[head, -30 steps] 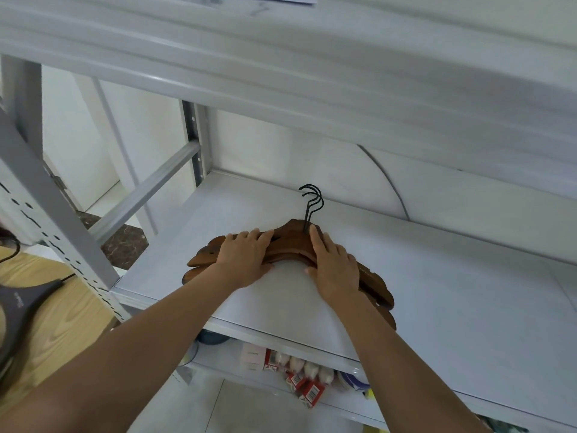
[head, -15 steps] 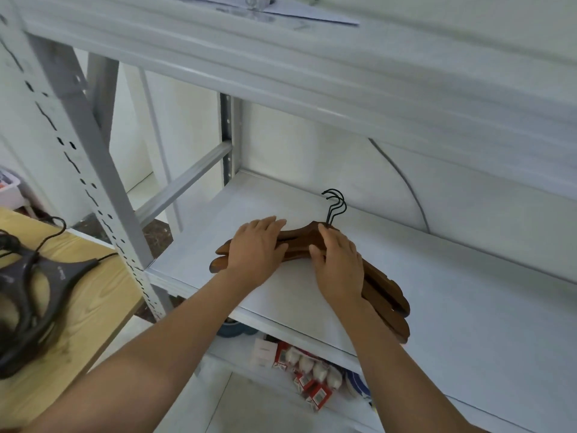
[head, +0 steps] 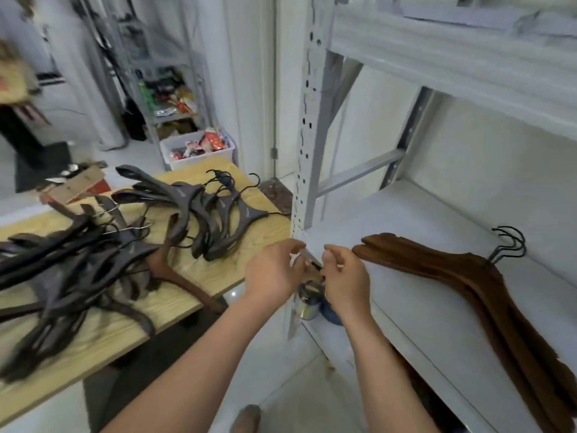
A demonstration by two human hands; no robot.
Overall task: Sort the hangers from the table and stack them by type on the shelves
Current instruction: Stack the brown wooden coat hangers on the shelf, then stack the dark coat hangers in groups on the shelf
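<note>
A stack of brown wooden hangers (head: 462, 285) with black hooks lies on the white shelf (head: 406, 214) at the right. A heap of dark hangers (head: 93, 254) covers the light wooden table (head: 187, 295) at the left, with one reddish-brown hanger (head: 175, 270) among them. My left hand (head: 274, 271) and my right hand (head: 346, 279) hover close together in front of the shelf's corner post, between table and shelf. Both are empty with fingers loosely curled and apart.
The perforated grey shelf post (head: 307, 120) stands just behind my hands. A lower shelf holds a tin and small items (head: 309, 301). A white bin of packets (head: 199, 148) and a cluttered rack (head: 162, 89) stand beyond the table. An upper shelf (head: 452, 57) overhangs.
Both hands have let go of the brown hangers and pulled back off the shelf toward the left. My view has swung left, bringing the table and its hanger heap into sight.
</note>
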